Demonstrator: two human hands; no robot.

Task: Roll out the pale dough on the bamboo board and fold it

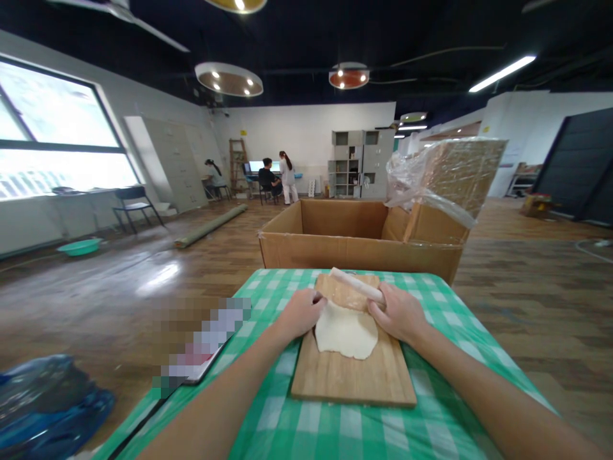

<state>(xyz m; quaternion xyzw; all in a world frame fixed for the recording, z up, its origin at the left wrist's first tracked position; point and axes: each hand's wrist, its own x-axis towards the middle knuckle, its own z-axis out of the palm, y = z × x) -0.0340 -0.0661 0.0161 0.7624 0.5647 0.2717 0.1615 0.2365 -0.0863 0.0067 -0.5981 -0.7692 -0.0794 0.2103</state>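
Note:
A flat, uneven sheet of pale dough [347,332] lies on a wooden cutting board [352,386]. My left hand [302,312] is closed at the dough's upper left edge, pinching it between thumb and fingers. On the other side, my right hand [398,312] grips one end of a light wooden rolling pin [357,285], its thumb close to the dough's upper right edge. The pin slants up and to the left across the far part of the board. Whether its far end touches the board I cannot tell.
Beneath the board is a green-and-white checked tablecloth [306,421]. A pixelated flat object [211,345] lies at the table's left edge. Just beyond the table stands a large open cardboard box [335,252] with plastic wrap [416,172]. Several people [287,176] are far back.

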